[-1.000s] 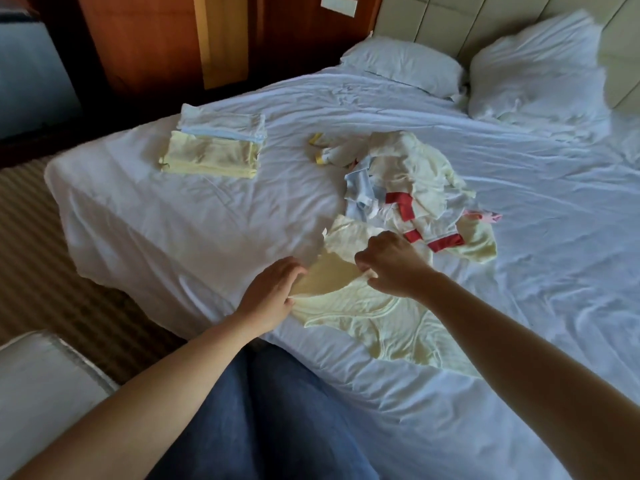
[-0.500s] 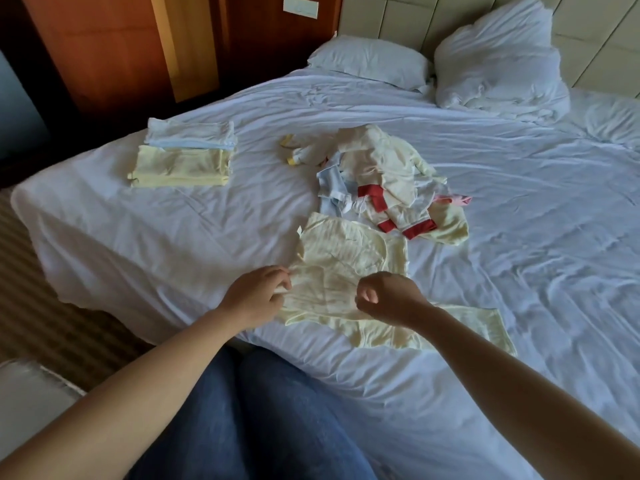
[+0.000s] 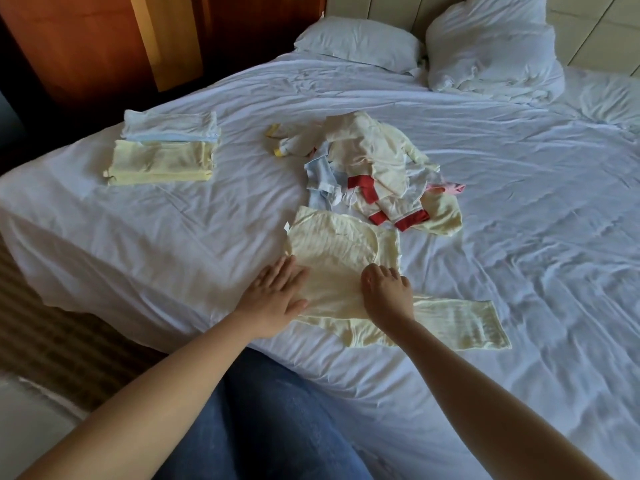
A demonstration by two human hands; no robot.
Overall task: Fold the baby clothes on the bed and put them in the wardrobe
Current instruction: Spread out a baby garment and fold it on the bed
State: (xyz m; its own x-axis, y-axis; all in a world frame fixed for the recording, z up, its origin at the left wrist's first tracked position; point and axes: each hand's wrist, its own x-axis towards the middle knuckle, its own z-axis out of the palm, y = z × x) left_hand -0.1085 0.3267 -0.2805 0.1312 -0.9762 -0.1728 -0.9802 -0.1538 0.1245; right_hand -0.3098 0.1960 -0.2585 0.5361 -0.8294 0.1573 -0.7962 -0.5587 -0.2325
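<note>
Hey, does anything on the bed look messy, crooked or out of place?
Nothing damaged or spilled. The central loose pile is a jumble, unlike the neat folded stack at left. On the yellow garment under the left hand and right hand, one sleeve juts out to the right, not yet folded in.

Bedroom; whether home or hotel is not clear. A wide bed [image 3: 519, 237] in rumpled white fills most of the view, with a flat pillow [image 3: 356, 43] and a plumper pillow [image 3: 491, 50] at its head against a pale padded headboard [image 3: 595, 32]; reddish wood panelling [image 3: 79, 46] stands beyond the far side, and striped carpet [image 3: 52, 341] lies below the bed's edge. On the bed, a folded stack [image 3: 162, 150] and a loose heap [image 3: 374, 168] of small baby garments lie apart.
</note>
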